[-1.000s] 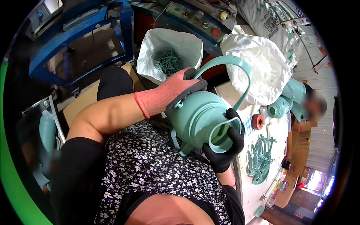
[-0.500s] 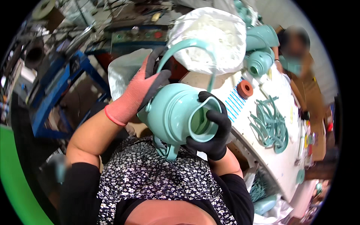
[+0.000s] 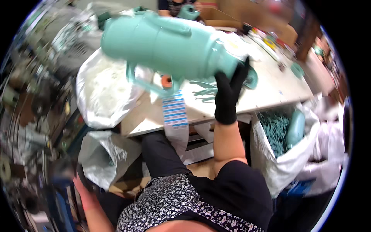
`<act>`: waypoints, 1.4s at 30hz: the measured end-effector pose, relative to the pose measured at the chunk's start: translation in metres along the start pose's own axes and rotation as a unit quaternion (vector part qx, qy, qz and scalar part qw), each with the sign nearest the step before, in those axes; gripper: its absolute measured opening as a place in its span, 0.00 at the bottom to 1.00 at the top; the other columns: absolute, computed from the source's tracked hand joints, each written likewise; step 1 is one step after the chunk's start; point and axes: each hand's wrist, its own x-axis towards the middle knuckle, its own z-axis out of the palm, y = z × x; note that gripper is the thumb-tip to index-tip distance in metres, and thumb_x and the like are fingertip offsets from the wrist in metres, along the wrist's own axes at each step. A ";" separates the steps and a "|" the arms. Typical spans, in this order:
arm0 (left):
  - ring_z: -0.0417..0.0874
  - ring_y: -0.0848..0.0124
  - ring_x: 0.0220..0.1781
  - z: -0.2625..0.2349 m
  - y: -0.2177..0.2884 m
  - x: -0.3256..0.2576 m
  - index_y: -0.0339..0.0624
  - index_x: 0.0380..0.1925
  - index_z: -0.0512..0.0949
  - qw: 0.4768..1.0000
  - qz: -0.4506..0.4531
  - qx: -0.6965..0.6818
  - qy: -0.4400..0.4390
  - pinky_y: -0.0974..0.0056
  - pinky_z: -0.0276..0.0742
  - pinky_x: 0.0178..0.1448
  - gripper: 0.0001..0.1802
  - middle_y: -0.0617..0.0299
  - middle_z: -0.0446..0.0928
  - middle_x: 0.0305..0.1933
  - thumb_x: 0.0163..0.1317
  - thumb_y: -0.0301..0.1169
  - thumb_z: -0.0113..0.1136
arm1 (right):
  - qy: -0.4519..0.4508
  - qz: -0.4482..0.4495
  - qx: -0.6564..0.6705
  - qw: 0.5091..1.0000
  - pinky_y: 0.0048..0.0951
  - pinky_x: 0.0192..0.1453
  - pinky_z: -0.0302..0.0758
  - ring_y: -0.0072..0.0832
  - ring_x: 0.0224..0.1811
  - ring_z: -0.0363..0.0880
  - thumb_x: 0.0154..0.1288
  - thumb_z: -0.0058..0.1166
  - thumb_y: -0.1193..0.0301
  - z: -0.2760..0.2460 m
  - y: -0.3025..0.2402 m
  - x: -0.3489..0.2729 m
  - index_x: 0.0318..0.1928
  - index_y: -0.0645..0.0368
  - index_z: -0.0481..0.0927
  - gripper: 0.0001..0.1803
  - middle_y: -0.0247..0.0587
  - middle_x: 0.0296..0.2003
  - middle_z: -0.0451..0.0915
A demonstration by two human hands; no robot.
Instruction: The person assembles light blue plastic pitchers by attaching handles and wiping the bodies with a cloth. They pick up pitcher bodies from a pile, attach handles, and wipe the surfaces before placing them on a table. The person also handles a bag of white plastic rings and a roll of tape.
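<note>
A large teal watering can [image 3: 166,50] lies on its side in the air above the white table [image 3: 270,89], its handle hanging down. My right hand [image 3: 228,92], in a black glove, grips the can at its right end near the opening. My left hand [image 3: 83,189], in a pink glove, hangs low at the lower left, away from the can. It is blurred, so I cannot tell whether its fingers are closed or hold anything.
A white bag [image 3: 100,96] sits left of the table and a silver bag [image 3: 104,158] below it. At the right stands a bag of teal parts [image 3: 278,131]. An orange ring [image 3: 166,81] and a blue-striped sheet [image 3: 174,112] lie on the table. Another person [image 3: 177,5] works opposite.
The can was held at my chest with both hands. Now the left hand has let go and dropped low, and the right hand alone holds the can up over the table.
</note>
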 end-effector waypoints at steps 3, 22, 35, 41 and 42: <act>0.68 0.43 0.65 0.043 -0.036 -0.047 0.31 0.61 0.64 0.995 0.007 -0.103 0.012 0.48 0.67 0.65 0.25 0.37 0.63 0.65 0.63 0.29 0.47 | 0.068 0.137 -0.043 0.987 0.32 0.60 0.69 0.34 0.56 0.67 0.54 0.67 0.71 -0.060 0.077 0.038 0.68 0.58 0.52 0.46 0.46 0.57 0.64; 0.73 0.65 0.58 0.112 -0.067 -0.119 0.37 0.59 0.68 0.883 -0.409 -0.225 -0.042 0.61 0.71 0.58 0.24 0.53 0.73 0.56 0.64 0.34 0.55 | 0.245 0.276 -0.848 0.380 0.34 0.58 0.72 0.38 0.54 0.78 0.69 0.50 0.68 -0.614 -0.070 -0.015 0.57 0.65 0.74 0.20 0.50 0.50 0.80; 0.76 0.70 0.40 0.097 -0.158 -0.151 0.39 0.41 0.79 0.874 -0.442 -0.179 0.095 0.65 0.73 0.46 0.11 0.63 0.77 0.38 0.60 0.31 0.57 | 0.181 0.393 -0.842 0.321 0.37 0.55 0.73 0.44 0.53 0.77 0.70 0.51 0.66 -0.700 -0.089 -0.081 0.56 0.68 0.73 0.20 0.55 0.51 0.79; 0.78 0.64 0.54 0.092 -0.139 -0.176 0.41 0.52 0.76 0.856 -0.483 -0.180 0.043 0.61 0.72 0.58 0.23 0.54 0.79 0.51 0.58 0.40 0.58 | 0.231 0.277 -0.839 0.407 0.38 0.54 0.74 0.46 0.53 0.77 0.71 0.51 0.65 -0.667 -0.093 -0.072 0.56 0.68 0.73 0.21 0.58 0.51 0.78; 0.78 0.64 0.54 0.103 -0.127 -0.157 0.41 0.53 0.76 0.854 -0.483 -0.190 0.027 0.61 0.71 0.59 0.23 0.54 0.79 0.52 0.59 0.39 0.58 | 0.248 0.231 -0.836 0.431 0.38 0.54 0.74 0.46 0.53 0.77 0.71 0.51 0.65 -0.659 -0.108 -0.068 0.56 0.69 0.73 0.21 0.58 0.51 0.78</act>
